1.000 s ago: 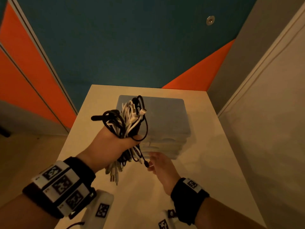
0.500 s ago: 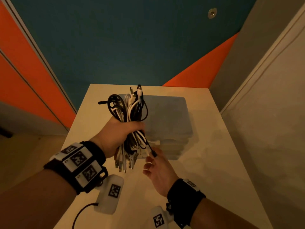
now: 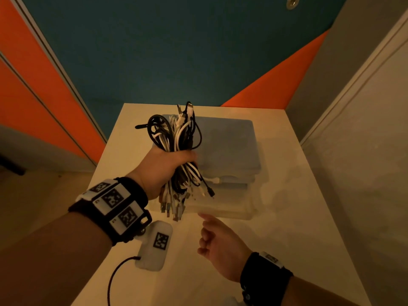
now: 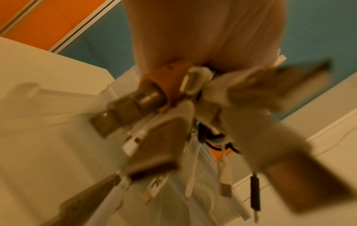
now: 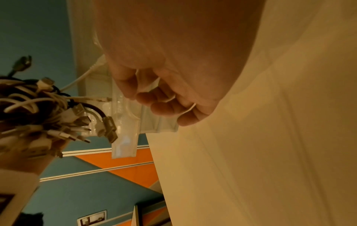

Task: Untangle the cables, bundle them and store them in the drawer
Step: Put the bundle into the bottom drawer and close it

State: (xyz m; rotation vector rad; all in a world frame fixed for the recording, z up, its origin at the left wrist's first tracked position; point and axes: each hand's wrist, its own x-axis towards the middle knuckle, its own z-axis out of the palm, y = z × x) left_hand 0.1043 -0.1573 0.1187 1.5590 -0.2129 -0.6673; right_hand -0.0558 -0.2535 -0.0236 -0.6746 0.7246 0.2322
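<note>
My left hand (image 3: 167, 166) grips a thick bundle of black and white cables (image 3: 178, 133) round its middle, upright above the table. Loops stick out above the fist and several plugs (image 4: 164, 137) hang below it. The bundle hovers in front of a translucent plastic drawer unit (image 3: 231, 151) with a grey-blue top. My right hand (image 3: 218, 244) is lower and nearer, its index finger stretched toward the unit's bottom drawer front (image 3: 227, 208). In the right wrist view the other fingers (image 5: 164, 91) are curled, with a thin white strand (image 5: 189, 107) between them; what it is I cannot tell.
The drawer unit stands on a white table (image 3: 287, 239) that reaches a pale wall (image 3: 364, 173) on the right. Beyond the table's far and left edges lies a teal and orange surface (image 3: 176, 51). A white tagged box (image 3: 154, 244) hangs under my left wrist.
My left hand has turned the bundle upright and carried it forward. My right hand has let go of the black plug end and drawn back toward me.
</note>
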